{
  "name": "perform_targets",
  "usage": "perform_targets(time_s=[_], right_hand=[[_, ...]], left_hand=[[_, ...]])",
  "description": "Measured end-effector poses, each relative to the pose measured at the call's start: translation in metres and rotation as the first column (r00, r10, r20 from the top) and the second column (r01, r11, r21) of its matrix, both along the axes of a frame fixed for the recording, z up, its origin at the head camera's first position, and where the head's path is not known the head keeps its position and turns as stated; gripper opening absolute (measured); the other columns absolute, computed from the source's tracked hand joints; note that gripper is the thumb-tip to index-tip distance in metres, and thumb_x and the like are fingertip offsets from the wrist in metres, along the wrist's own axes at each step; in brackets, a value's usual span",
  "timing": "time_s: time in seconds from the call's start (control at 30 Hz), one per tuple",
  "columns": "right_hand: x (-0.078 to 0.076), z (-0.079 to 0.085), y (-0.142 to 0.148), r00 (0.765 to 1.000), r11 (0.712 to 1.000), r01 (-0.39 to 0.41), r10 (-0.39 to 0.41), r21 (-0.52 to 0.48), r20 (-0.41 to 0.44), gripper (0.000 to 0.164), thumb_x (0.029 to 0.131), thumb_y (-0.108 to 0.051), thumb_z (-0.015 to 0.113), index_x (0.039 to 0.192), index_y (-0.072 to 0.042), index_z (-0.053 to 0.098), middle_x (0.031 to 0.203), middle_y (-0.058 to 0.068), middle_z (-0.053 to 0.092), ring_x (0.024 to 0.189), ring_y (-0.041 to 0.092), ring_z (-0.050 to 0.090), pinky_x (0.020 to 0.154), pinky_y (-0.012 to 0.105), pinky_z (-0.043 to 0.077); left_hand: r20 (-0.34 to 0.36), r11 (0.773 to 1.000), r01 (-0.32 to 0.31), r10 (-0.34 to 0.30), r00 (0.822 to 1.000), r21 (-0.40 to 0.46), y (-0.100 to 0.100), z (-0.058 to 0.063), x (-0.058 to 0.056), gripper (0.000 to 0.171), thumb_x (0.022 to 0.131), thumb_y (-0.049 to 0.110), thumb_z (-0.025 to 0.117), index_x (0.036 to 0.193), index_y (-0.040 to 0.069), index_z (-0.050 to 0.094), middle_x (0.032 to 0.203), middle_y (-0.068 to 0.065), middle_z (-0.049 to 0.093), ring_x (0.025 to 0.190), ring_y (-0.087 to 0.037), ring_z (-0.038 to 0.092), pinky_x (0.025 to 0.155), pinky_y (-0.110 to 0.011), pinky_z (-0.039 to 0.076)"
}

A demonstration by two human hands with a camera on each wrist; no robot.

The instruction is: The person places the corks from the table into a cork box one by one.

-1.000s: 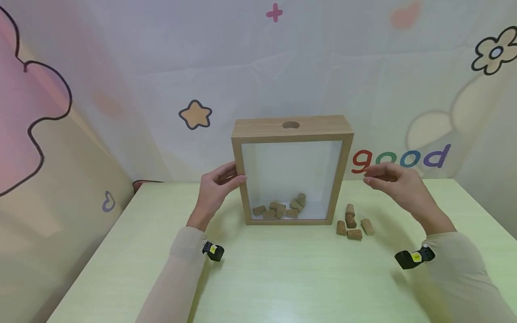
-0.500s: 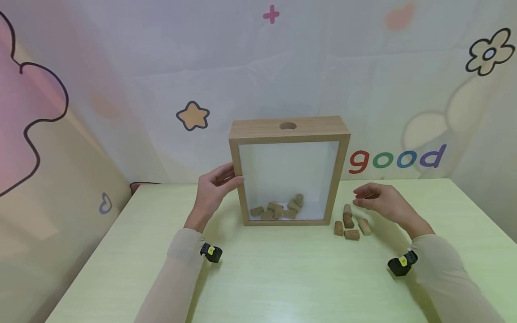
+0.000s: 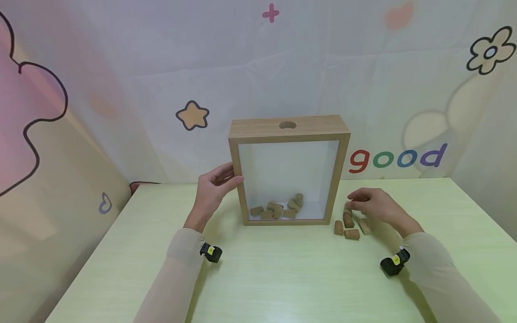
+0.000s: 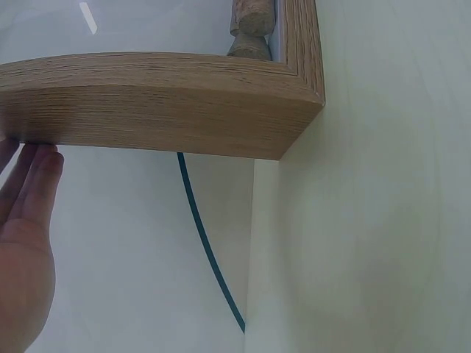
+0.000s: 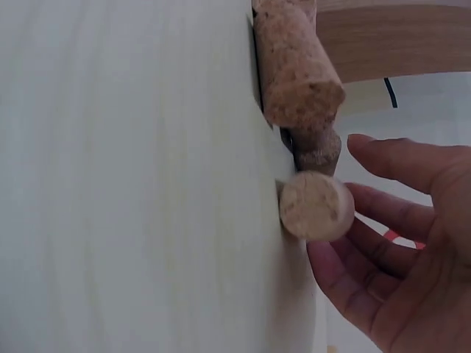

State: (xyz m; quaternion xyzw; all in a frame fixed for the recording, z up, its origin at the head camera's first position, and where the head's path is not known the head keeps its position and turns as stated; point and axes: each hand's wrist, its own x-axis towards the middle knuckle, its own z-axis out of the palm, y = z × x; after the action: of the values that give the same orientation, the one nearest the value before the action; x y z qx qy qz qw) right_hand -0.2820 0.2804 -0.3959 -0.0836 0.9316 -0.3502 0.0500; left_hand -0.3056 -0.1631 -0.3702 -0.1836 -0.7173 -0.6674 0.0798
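Note:
A wooden shadow box [image 3: 337, 179] with a clear front and a round hole [image 3: 287, 125] in its top stands upright on the table. My left hand [image 3: 210, 190] grips its left side, thumb on the front edge and fingers reaching behind. Several wine corks [image 3: 276, 207] lie inside along the bottom. To the box's right is a small group of loose corks [image 3: 352, 234]. Over the group's far end is my right hand [image 3: 375, 204], thumb and fingers apart around the farthest cork [image 3: 347, 211]. In the right wrist view, fingers [image 5: 394, 209] curve beside a cork [image 5: 316, 207], with the thumb raised off it.
The pale table [image 3: 258, 273] extends in front of the box and to both sides. Behind it hangs a printed backdrop [image 3: 194, 54] with a star, a flower and the word "good". A small black camera [image 3: 212, 252] is strapped to each wrist.
My right hand has come down and leftward from beside the box to the loose corks. My left hand keeps its hold on the box, and the corks lie as before.

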Motion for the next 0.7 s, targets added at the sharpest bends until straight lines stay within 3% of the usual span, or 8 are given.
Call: perform_targets(time_s=[0.33,0.7], right_hand=[[-0.0007,0.0011,-0.0078,0.999,0.999,0.011,-0.012,0.035,0.029,0.033,0.103,-0.019,0.069,0.124,0.007,0.071,0.119,0.024,0.072,0.11,0.042,0.064,0.098,0.059,0.055],[0.0001,0.0031,-0.0078,0.997,1.0,-0.005,0.004,0.006,0.077,0.029,0.102,-0.018,0.07,0.119,0.006,0.072,0.108,0.015,0.074,0.091,0.027,0.066,0.086,0.044,0.059]], left_hand=[[0.004,1.0,0.002,-0.002,1.0,0.002,0.0002,0.0,0.0001,0.052,0.098,0.014,0.078,0.146,0.001,0.063,0.138,-0.017,0.068,0.128,-0.031,0.066,0.1,-0.032,0.057],[0.003,1.0,0.007,-0.007,1.0,0.008,-0.0004,0.0006,0.0002,0.052,0.098,0.013,0.077,0.146,0.0,0.062,0.139,-0.018,0.068,0.129,-0.031,0.065,0.101,-0.032,0.057]])
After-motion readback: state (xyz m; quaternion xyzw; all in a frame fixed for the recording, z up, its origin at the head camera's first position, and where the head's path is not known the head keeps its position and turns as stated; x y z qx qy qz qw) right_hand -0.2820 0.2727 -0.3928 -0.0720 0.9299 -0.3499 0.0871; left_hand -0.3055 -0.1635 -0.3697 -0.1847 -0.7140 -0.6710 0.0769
